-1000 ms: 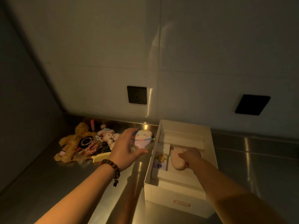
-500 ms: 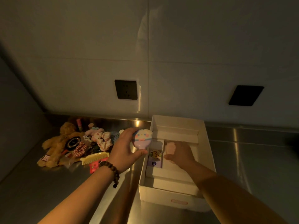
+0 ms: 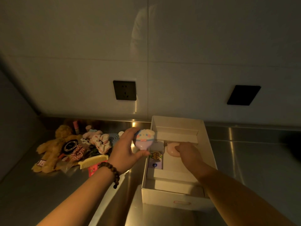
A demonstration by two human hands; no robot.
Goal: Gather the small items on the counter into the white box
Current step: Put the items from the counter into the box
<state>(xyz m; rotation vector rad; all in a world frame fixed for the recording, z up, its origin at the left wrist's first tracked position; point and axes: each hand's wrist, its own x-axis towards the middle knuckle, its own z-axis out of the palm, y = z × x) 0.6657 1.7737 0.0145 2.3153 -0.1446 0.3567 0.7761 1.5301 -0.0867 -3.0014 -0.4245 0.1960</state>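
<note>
Mid-gathering, the left hand [image 3: 123, 153] pinched a pastel cartoon brush [image 3: 144, 140] at the white box [image 3: 210, 150] rim while the right hand's [image 3: 189, 152] curled fingers set a pink case [image 3: 171, 148] inside; lowering the brush in seemed next.

A: Colour of the box [image 3: 175, 199]?
B: White, with a small pink label on the front wall.

A: Items inside?
B: Pale pink oval piece [image 3: 172, 149]; lilac card [image 3: 156, 161] printed with a yellow cartoon figure and a dark blue dot.

A: Toy [image 3: 144, 139] above the box edge?
B: Lavender body, white ears, pink cheeks, pink bow.

A: Wrist?
B: Dark brown beaded bracelet [image 3: 111, 170].

A: Pile on the steel-grey counter [image 3: 48, 193]?
B: Golden-brown plush dog [image 3: 52, 154]; cream-yellow comb [image 3: 93, 161]; red-and-white checked scrunchie [image 3: 78, 152]; pink-and-white scrunchie [image 3: 101, 141]; blue ringed disc [image 3: 114, 138].

A: Wall?
B: Off-white panels, two black plates [image 3: 124, 90].
</note>
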